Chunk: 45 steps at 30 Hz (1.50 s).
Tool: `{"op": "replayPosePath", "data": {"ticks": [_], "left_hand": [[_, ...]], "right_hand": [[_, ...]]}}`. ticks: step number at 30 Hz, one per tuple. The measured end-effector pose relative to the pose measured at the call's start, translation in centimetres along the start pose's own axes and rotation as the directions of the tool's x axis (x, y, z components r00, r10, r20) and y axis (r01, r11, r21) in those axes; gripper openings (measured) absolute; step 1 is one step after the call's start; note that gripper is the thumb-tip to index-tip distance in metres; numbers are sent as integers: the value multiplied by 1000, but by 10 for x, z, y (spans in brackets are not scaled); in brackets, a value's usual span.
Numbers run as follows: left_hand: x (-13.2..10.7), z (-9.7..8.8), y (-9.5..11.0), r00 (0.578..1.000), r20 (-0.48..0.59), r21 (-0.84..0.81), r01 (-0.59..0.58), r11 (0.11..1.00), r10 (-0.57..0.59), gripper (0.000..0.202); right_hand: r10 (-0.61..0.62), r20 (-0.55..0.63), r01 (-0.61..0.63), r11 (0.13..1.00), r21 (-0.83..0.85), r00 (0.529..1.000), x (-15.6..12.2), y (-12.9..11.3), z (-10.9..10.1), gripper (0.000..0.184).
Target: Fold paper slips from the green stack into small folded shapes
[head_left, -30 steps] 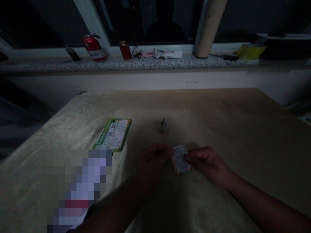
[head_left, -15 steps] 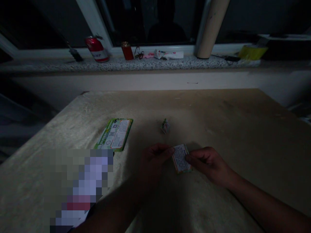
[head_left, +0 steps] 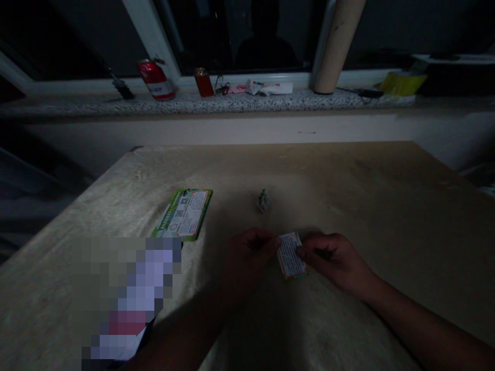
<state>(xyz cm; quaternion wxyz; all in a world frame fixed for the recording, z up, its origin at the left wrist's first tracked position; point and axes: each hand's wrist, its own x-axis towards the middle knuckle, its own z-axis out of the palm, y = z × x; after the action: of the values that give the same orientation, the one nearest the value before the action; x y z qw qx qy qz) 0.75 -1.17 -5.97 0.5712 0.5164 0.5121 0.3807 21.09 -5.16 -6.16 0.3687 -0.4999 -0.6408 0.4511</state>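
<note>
A small printed card [head_left: 292,256] with dense text and a green and orange edge is held up between my two hands. My left hand [head_left: 251,252] pinches its upper left edge between thumb and fingers. On the opposite edge, the thumb and fingers of my right hand [head_left: 332,257] are closed. Beyond the card lies a small crumpled bit [head_left: 263,201] with green and pale parts, too dim to name. To the left rests a larger green and white printed packet [head_left: 189,214], bearing text blocks and square codes.
A blurred-out pale shape [head_left: 143,293] lies at the left front of the table [head_left: 348,180]. Along the window sill [head_left: 178,105] stand a red can [head_left: 157,80], an orange-red cylinder [head_left: 203,82], crumpled paper [head_left: 270,87], a cardboard tube [head_left: 336,49] and a yellow object [head_left: 404,82].
Both hands and the card have shifted very slightly to the right and down in view. The grip on the card looks the same; the other things lie as before.
</note>
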Motion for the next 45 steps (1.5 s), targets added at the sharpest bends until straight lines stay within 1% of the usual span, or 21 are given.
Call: {"op": "replayPosePath", "data": {"ticks": [3, 5, 6, 9, 11, 13, 14, 18, 22, 26, 33, 37, 41, 45], "left_hand": [[0, 2, 1, 999, 31, 151, -23, 988, 18, 17], [1, 3, 1, 998, 57, 265, -43, 963, 29, 15], [3, 3, 0, 997, 61, 325, -61, 944, 43, 14], [8, 2, -4, 994, 54, 478, -107, 872, 92, 12], [12, 2, -8, 992, 52, 526, -127, 841, 117, 16], [14, 2, -11, 987, 61, 549, -156, 821, 146, 27], [15, 2, -12, 982, 72, 568, -183, 803, 172, 29], [15, 1, -9, 944, 190, 673, -324, 665, 268, 11], [13, -1, -4, 905, 292, 731, -419, 538, 309, 14], [13, -4, -4, 885, 351, 762, -460, 456, 306, 19], [9, -8, -4, 863, 399, 766, -500, 404, 311, 18], [7, -10, -4, 858, 413, 773, -507, 381, 306, 18], [8, -11, -4, 854, 423, 770, -515, 376, 304, 17], [8, -11, -3, 858, 408, 778, -505, 374, 311, 16]], "right_hand": [[-116, -113, 93, 977, -191, 987, 2, 0, -5, 23], [-217, -173, 155, 937, -313, 961, 4, 2, -9, 11], [-263, -179, 186, 914, -361, 948, 5, 4, -11, 11], [-369, -120, 282, 848, -449, 921, 8, 11, -14, 10], [-404, -69, 321, 809, -493, 912, 10, 17, -14, 7], [-397, -29, 318, 775, -546, 917, 12, 22, -14, 6], [-390, -14, 314, 761, -568, 921, 13, 25, -13, 7], [-394, 7, 316, 727, -610, 919, 15, 31, -12, 9], [-398, 20, 318, 701, -639, 917, 15, 33, -13, 12], [-346, 35, 284, 704, -651, 938, 14, 29, -13, 15], [-321, 31, 262, 711, -653, 947, 17, 28, -14, 13], [-299, 43, 255, 719, -647, 953, 19, 29, -17, 10], [-264, 79, 250, 716, -652, 961, 18, 25, -20, 20], [-229, 86, 225, 698, -679, 970, 13, 17, -20, 28]]}}
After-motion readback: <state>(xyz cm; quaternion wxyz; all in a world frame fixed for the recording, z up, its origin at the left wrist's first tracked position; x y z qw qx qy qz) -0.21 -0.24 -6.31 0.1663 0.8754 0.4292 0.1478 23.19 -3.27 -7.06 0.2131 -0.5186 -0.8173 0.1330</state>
